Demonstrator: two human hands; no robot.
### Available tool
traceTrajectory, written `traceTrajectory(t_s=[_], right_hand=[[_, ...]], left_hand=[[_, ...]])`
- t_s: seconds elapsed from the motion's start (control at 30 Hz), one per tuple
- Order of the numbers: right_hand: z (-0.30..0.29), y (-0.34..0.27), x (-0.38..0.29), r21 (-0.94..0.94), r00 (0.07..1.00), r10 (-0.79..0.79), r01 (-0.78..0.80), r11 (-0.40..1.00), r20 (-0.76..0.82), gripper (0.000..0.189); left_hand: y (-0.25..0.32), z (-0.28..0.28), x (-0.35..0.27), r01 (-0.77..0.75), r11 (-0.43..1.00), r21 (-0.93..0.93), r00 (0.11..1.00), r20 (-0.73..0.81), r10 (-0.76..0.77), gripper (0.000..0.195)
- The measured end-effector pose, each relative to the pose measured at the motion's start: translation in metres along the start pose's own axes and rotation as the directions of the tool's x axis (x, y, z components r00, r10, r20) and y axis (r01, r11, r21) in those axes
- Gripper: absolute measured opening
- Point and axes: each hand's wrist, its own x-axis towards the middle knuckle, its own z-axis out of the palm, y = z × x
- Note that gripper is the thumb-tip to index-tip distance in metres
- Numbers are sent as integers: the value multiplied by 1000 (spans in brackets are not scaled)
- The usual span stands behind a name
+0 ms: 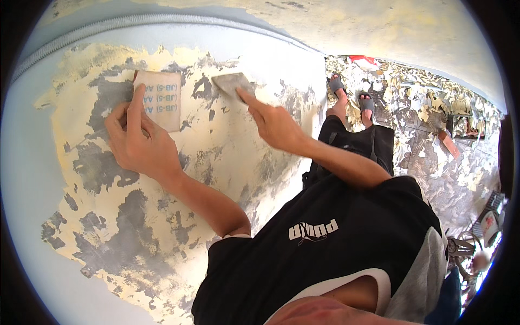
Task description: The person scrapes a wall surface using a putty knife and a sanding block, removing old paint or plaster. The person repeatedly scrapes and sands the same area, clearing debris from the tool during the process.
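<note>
A sheet of sandpaper (162, 91), its pale printed backing facing me, lies against or close to the patchy wall (231, 162). My left hand (142, 138) holds it, index finger stretched over its left side. A reddish edge shows at its upper left corner. To the right, my right hand (280, 126) grips a scraper (233, 86) with a broad, flat metal blade, index finger extended along it. The blade is at the wall; whether it touches is hard to tell. The scraper's handle is hidden in the fist. Cream coating and bare grey patches cover the wall around both hands.
A corrugated conduit (162, 18) runs along the wall beyond my hands. Pale flakes (438, 109) litter the tiled floor around my sandalled feet (366, 103). A dark open box (467, 128), an orange-brown block (449, 145) and a red item (363, 61) lie there.
</note>
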Motion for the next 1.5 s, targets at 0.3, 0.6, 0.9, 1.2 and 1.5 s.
traceTrajectory(t_s=[0.3,0.6,0.9,1.2,1.5], right_hand=[[7,1,8,-45,999,-23,21,999,-36,53],[-19,-25,26,-45,997,71,-71,996,-11,50],[-21,-36,21,-71,994,100,-98,993,36,50],[-1,-1,44,-118,992,-84,73,990,-91,50],[3,-12,6,-135,985,-149,137,981,-82,50]], left_hand=[[-1,-2,1,-23,1000,-12,1000,3,23,45],[1,-4,-2,2,1000,-25,1000,23,-1,45],[1,-4,-3,12,998,-55,1000,10,-12,47],[0,-5,3,28,999,-25,999,19,-28,43],[0,-5,0,26,999,22,999,45,-27,37]])
